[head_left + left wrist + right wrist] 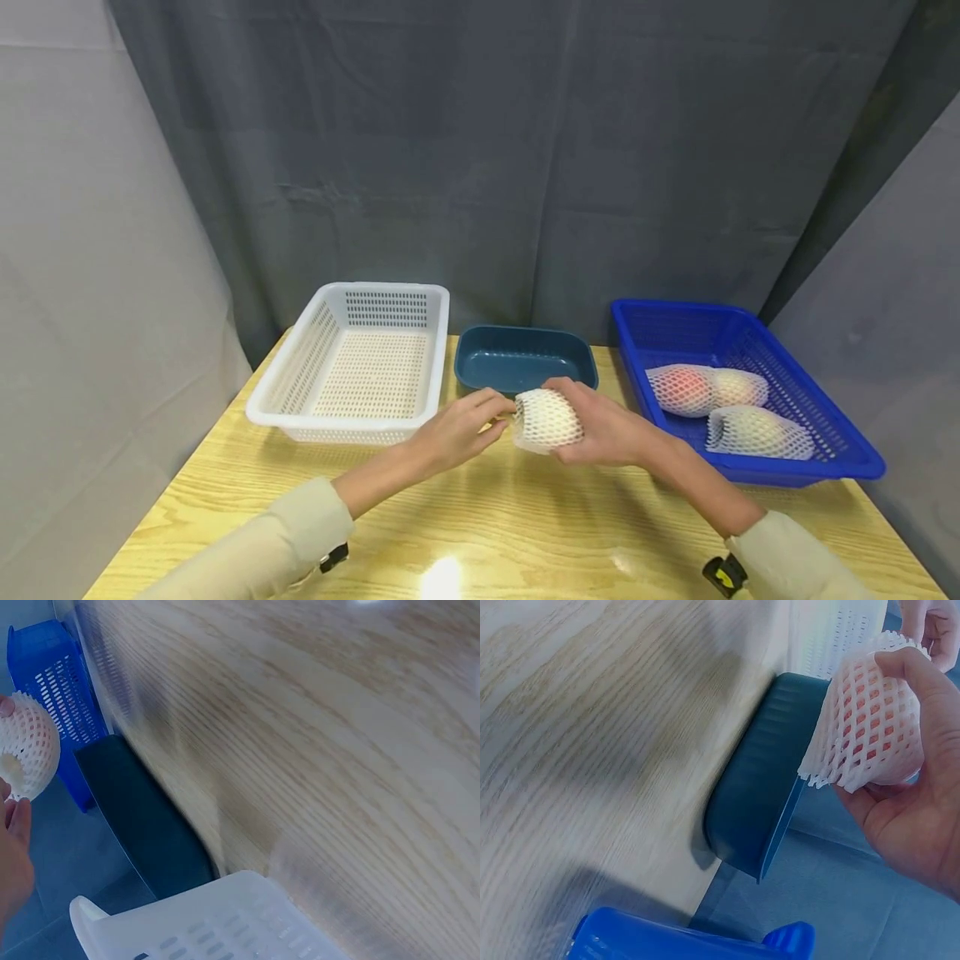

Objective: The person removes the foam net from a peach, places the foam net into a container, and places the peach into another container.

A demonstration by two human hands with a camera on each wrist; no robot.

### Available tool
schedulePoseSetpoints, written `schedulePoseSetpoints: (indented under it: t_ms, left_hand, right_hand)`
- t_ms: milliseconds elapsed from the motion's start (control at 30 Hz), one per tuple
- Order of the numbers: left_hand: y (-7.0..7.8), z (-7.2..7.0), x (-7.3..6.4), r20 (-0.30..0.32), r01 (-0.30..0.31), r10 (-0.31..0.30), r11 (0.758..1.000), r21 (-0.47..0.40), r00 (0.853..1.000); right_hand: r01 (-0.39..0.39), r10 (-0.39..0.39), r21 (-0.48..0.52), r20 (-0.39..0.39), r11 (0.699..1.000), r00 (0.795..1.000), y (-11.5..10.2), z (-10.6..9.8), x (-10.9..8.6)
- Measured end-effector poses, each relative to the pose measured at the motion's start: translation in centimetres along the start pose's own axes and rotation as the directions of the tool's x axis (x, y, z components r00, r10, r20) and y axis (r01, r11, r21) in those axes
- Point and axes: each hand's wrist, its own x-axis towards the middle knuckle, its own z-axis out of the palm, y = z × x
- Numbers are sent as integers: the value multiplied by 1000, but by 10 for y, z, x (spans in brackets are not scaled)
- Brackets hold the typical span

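Observation:
In the head view my right hand [600,425] grips a round fruit in a white foam net [551,419], above the front of the teal tray. Reddish skin shows through the mesh of the netted fruit [870,720] in the right wrist view; its exact kind is hard to tell. My left hand [457,429] reaches the net's left end, thumb and fingertips pinching at its edge. The left hand [16,855] is only partly visible in the left wrist view, beside the netted fruit [30,746].
A white perforated basket [348,423] stands on the left of the wooden table [390,533]. The teal tray [525,379] sits at the back middle. On the right, a blue basket [787,475] holds several netted fruits [761,433], one reddish. Curtains surround the table.

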Motion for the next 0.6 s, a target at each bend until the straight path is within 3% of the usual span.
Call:
schedulePoseSetpoints:
  t_ms: [300,600]
  left_hand:
    - [4,7,6,-37,-26,24,999,-45,999]
    - [7,10,9,30,6,-4,999,-52,1000]
  right_hand:
    - [41,-41,-10,0,999,999,-8,-2,2]
    - [18,-17,-12,15,1000,1000,-16,-1,2]
